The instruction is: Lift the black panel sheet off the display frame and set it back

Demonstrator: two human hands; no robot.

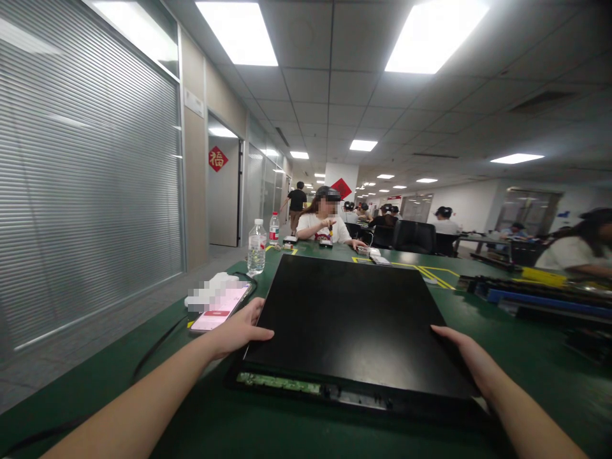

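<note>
A large black display panel (354,319) lies in front of me, its far edge narrower in view. Along its near side shows a strip of green circuit board (278,382), within a dark frame (411,408) underneath. My left hand (243,328) grips the panel's left edge, thumb on top and the other fingers mostly hidden at the side. On the right edge, my right hand (471,357) holds the panel the same way, its thumb on the surface and its fingers out of sight below.
Left of the panel on the green table (95,408) lie a phone (222,312) with a lit screen and a black cable (157,344). A water bottle (257,248) stands behind them. A person (325,220) sits opposite. Long dark and blue parts (521,299) lie at right.
</note>
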